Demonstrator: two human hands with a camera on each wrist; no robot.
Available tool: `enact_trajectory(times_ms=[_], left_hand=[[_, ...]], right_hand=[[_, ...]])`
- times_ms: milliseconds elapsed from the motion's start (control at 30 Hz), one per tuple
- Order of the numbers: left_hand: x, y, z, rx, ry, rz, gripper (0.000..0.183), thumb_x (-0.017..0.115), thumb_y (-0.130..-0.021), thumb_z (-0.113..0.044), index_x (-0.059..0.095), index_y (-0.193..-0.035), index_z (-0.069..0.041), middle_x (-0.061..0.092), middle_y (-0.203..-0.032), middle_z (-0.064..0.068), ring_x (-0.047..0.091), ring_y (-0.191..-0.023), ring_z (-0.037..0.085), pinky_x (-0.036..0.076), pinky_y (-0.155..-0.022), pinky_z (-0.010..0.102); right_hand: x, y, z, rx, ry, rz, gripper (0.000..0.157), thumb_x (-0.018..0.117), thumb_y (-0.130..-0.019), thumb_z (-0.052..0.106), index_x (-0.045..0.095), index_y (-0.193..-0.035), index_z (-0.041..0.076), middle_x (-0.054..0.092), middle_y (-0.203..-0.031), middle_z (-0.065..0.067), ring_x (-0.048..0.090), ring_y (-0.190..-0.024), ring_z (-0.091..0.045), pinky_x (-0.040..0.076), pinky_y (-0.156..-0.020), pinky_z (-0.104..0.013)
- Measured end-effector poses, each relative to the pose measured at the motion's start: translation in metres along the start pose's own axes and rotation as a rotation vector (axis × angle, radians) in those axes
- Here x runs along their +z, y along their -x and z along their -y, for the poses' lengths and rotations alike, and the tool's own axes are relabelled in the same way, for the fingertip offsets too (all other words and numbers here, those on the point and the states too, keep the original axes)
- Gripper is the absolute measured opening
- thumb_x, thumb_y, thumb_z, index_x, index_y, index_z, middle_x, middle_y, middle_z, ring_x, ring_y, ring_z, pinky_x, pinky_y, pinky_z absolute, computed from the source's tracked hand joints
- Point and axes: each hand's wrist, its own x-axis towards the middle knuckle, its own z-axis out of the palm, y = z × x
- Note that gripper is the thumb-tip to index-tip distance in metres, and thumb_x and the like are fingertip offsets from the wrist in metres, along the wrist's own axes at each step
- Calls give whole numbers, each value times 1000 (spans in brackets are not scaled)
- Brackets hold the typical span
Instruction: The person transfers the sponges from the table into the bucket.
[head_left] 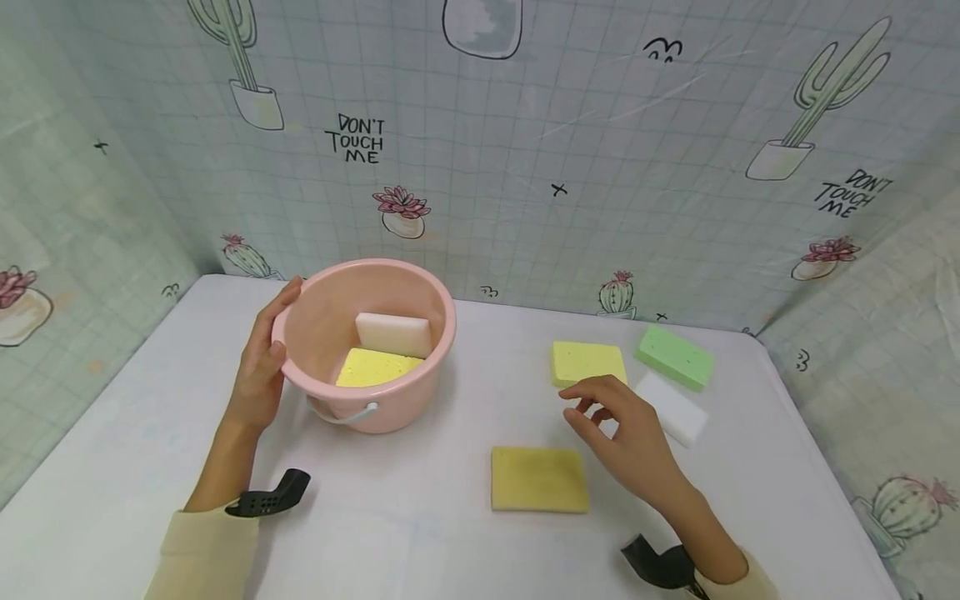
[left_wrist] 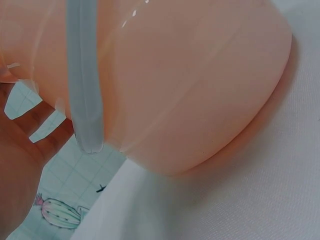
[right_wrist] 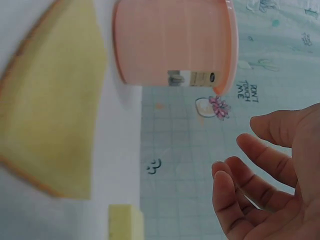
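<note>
My left hand holds a pink bucket by its left side, the thumb at the rim and the fingers along the outer wall. The bucket stands upright, its pale handle hanging down. Inside lie a white sponge and a yellow sponge. Holding nothing, my right hand hovers with loosely bent fingers near a yellow sponge block. Beside that lie a green sponge and a white sponge block, partly behind the hand. A flat, darker yellow sponge lies nearer me.
A white table carries everything. Patterned cloth with cactus drawings walls it in at the back and both sides. Black wrist devices sit on both forearms.
</note>
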Motion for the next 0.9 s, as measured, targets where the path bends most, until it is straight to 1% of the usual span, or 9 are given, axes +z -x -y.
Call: enact_trajectory(times_ms=[167, 300, 400, 533, 667, 733, 800, 900], left_hand=[[0, 0, 0, -4, 6, -18, 58, 51, -91, -25, 38, -146, -14, 22, -157, 1, 17, -142, 23, 33, -106, 26], [-1, -1, 3, -10, 6, -35, 60, 52, -90, -26, 37, -147, -13, 24, -156, 0, 18, -142, 23, 34, -105, 25], [0, -1, 4, -13, 8, -37, 61, 52, -90, -27, 36, -147, -12, 24, -156, 0, 19, -142, 23, 35, -104, 24], [1, 0, 2, -11, 17, -32, 60, 52, -90, -27, 37, -146, -12, 23, -156, 1, 18, -142, 23, 34, -105, 24], [2, 0, -1, -11, 16, -19, 59, 52, -91, -28, 38, -146, -13, 23, -156, 1, 17, -142, 23, 30, -109, 30], [2, 0, -1, -15, 11, -15, 59, 53, -91, -29, 38, -146, -14, 22, -157, 1, 17, -142, 23, 28, -110, 33], [2, 0, -1, -18, 12, -17, 59, 53, -91, -29, 38, -146, -14, 22, -157, 0, 16, -142, 23, 27, -111, 34], [1, 1, 0, -19, 18, -25, 59, 53, -91, -29, 38, -146, -14, 23, -156, 0, 17, -142, 23, 29, -109, 31]], right_hand=[[-4, 19, -7, 45, 6, 23, 28, 70, -87, 10, 65, -111, 23, 60, -106, 10, 57, -84, -6, 52, -66, -22], [-5, 33, -11, 97, 0, 72, 30, 70, -88, 13, 63, -114, 25, 59, -109, 10, 57, -89, -8, 53, -67, -25], [-3, 43, -13, 129, -26, 111, 33, 70, -88, 16, 61, -118, 27, 57, -114, 10, 56, -92, -10, 53, -69, -25], [1, 56, -18, 144, -74, 165, 40, 72, -87, 19, 58, -124, 22, 53, -122, 10, 56, -99, -14, 53, -72, -26], [4, 64, -22, 187, -109, 217, 49, 73, -85, 26, 54, -129, 17, 50, -128, 8, 55, -104, -17, 54, -76, -29], [6, 67, -26, 202, -118, 233, 54, 74, -84, 29, 52, -132, 18, 48, -130, 7, 54, -104, -17, 53, -75, -28], [8, 68, -31, 185, -135, 243, 59, 76, -82, 28, 51, -134, 18, 46, -132, 5, 54, -101, -17, 53, -72, -28], [11, 70, -39, 108, -170, 262, 65, 79, -80, 23, 48, -136, 14, 45, -133, -1, 54, -96, -16, 52, -67, -26]])
